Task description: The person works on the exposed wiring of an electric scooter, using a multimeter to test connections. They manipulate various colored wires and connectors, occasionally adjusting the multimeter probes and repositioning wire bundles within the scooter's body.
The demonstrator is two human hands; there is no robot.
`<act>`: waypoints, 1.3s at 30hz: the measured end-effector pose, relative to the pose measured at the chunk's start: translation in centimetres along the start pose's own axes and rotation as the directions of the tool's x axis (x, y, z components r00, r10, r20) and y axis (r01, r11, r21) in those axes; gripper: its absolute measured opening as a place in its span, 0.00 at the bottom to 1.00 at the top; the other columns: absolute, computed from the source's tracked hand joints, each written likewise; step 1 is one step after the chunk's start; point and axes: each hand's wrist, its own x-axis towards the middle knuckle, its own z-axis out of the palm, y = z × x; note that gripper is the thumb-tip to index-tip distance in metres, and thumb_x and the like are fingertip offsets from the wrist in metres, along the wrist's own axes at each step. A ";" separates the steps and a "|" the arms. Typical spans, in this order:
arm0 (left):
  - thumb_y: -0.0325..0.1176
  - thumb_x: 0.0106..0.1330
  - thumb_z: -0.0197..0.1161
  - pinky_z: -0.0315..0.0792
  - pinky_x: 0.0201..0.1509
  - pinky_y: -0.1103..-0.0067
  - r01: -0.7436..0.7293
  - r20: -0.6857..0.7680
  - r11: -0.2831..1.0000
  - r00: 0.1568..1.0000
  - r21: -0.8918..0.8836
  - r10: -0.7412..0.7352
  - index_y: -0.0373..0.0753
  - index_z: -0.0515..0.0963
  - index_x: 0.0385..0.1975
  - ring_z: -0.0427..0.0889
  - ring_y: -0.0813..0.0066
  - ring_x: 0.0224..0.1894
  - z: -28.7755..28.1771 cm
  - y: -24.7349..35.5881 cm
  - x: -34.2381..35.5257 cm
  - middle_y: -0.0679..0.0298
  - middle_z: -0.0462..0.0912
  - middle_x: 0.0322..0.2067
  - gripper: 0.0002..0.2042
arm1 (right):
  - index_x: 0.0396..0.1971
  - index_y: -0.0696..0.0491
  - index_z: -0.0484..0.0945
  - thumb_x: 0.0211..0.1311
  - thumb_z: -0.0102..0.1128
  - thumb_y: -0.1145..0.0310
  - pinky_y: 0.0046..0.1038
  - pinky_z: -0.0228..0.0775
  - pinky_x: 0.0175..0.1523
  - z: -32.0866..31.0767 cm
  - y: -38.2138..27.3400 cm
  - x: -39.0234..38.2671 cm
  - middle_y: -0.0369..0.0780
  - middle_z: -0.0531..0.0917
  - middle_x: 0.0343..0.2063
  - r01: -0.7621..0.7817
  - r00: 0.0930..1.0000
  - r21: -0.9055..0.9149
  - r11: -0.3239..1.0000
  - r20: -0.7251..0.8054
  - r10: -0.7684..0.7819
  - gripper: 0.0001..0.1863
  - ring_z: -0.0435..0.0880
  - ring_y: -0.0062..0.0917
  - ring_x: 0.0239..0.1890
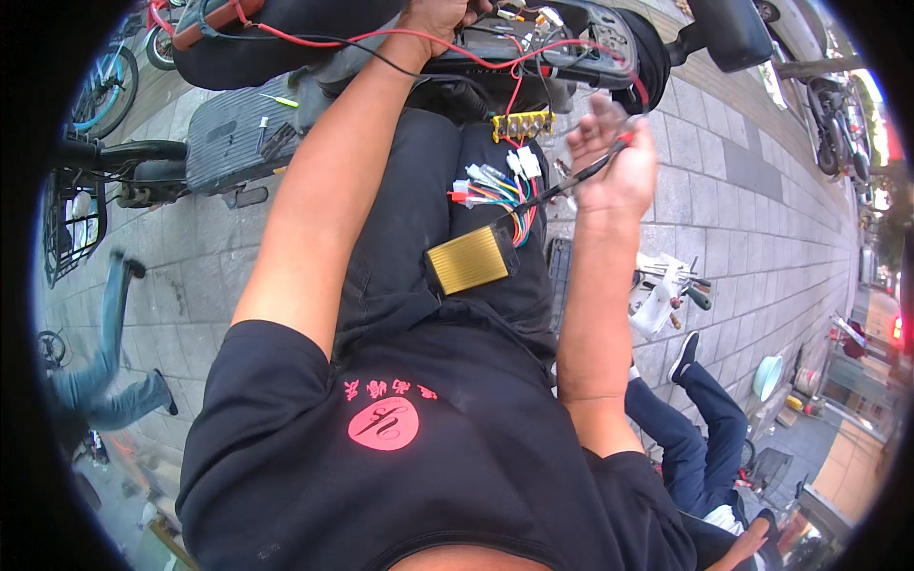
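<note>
My left hand (440, 21) reaches to the upper edge, fingers curled beside white wire connectors (547, 17); what they grip is hidden. My right hand (614, 162) is palm up, fingertips blurred, with a black lead (590, 171) with a red end lying across palm and thumb. A gold ribbed box (468, 261), apparently a controller, rests on my lap. Its bundle of coloured wires (519, 200) spreads toward my knees, ending in plugs. Beyond it sits a yellow terminal block (523, 126). A red wire (381, 34) loops over both arms' far side.
An opened scooter body (533, 57) stands ahead, with a red-cased device (211, 21) at upper left. A screwdriver (279, 99) lies on the grey footboard (224, 143). Tools (700, 290) lie to the right. People's legs (119, 371) (685, 419) show on both sides over paving.
</note>
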 end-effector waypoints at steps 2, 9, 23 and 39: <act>0.39 0.76 0.69 0.57 0.16 0.85 -0.005 -0.018 1.000 1.000 0.005 0.005 0.40 0.87 0.39 0.68 0.86 0.13 0.2 0.1 -0.2 0.70 0.81 0.19 0.10 | 0.53 0.54 0.76 0.87 0.32 0.49 0.39 0.82 0.39 -0.7 1.1 -0.1 0.42 0.90 0.45 -0.152 0.986 -0.001 0.988 -0.064 0.152 0.26 0.86 0.30 0.35; 0.42 0.75 0.70 0.65 0.22 0.86 -0.102 0.026 0.992 0.995 0.080 0.100 0.44 0.87 0.39 0.76 0.88 0.19 -0.1 -1.1 -0.6 0.70 0.83 0.23 0.09 | 0.60 0.47 0.76 0.86 0.41 0.49 0.39 0.83 0.45 -1.3 1.8 -5.7 0.40 0.88 0.39 -0.060 0.995 0.046 0.997 -0.083 0.063 0.21 0.87 0.32 0.34; 0.49 0.75 0.69 0.67 0.17 0.84 0.104 0.027 0.995 0.994 -0.002 -0.104 0.40 0.83 0.39 0.74 0.84 0.14 0.8 1.1 -1.6 0.72 0.78 0.20 0.17 | 0.48 0.58 0.75 0.86 0.42 0.61 0.24 0.52 0.18 12.6 -8.4 3.9 0.31 0.70 0.23 -0.304 0.875 0.215 0.928 0.449 0.183 0.16 0.61 0.15 0.15; 0.46 0.77 0.67 0.73 0.19 0.86 0.175 0.122 0.953 0.981 -0.248 -0.148 0.40 0.83 0.45 0.82 0.83 0.18 0.9 2.1 -2.2 0.60 0.91 0.35 0.15 | 0.33 0.50 0.67 0.85 0.39 0.61 0.24 0.55 0.18 13.6 -4.4 16.7 0.30 0.68 0.21 -0.176 0.983 0.254 0.951 0.096 0.157 0.16 0.61 0.18 0.14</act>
